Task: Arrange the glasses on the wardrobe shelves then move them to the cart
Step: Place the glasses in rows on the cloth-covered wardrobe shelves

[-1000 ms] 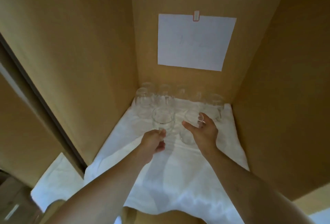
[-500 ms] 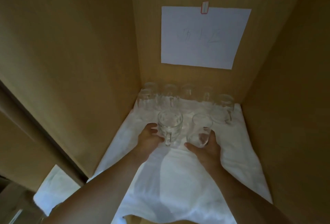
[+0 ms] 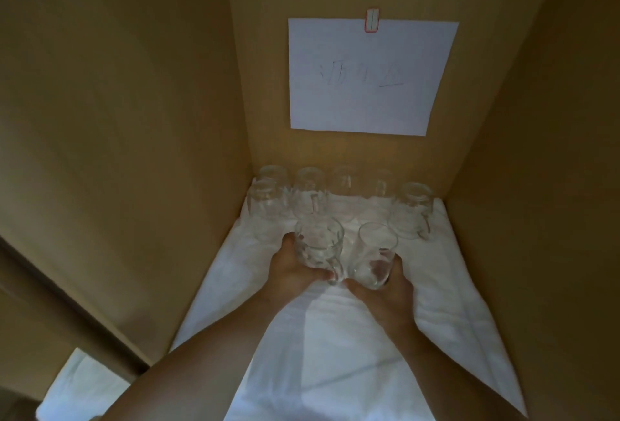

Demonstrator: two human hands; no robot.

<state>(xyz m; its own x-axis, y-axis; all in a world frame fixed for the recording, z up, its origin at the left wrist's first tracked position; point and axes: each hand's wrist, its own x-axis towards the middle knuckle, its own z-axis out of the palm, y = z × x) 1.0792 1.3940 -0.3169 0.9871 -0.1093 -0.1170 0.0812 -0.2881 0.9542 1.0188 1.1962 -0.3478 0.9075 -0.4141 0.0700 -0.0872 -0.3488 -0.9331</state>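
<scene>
Setting: wardrobe interior of tan wood, seen from above and in front; side walls left and right, back wall ahead.
Shelf cover: white cloth spread over the shelf floor, creased, its front edge hanging over the shelf lip.
Lower left: second patch of white fabric outside the wardrobe, below the door edge; what it lies on is not clear.
Back row: clear glasses standing on the cloth against the back wall, from the left corner across to the right; some have handles, and the exact count is hard to tell because they overlap.
Left hand: left hand reaches in from the lower left, fingers and thumb curled round a handled mug, thumb along its near base.
Mug: upright, in front of the back row, left of centre, handle turned toward the viewer; whether its base touches the cloth cannot be told.
Right hand: right hand comes from the lower right, fingers wrapped about the lower part of a plain tumbler.
Tumbler: upright, just beside the mug on its right, the two nearly touching.
Far right: handled glass stands apart near the right wall.
Back wall: white paper with faint handwriting, fixed at its top edge by a small red-edged tab.
</scene>
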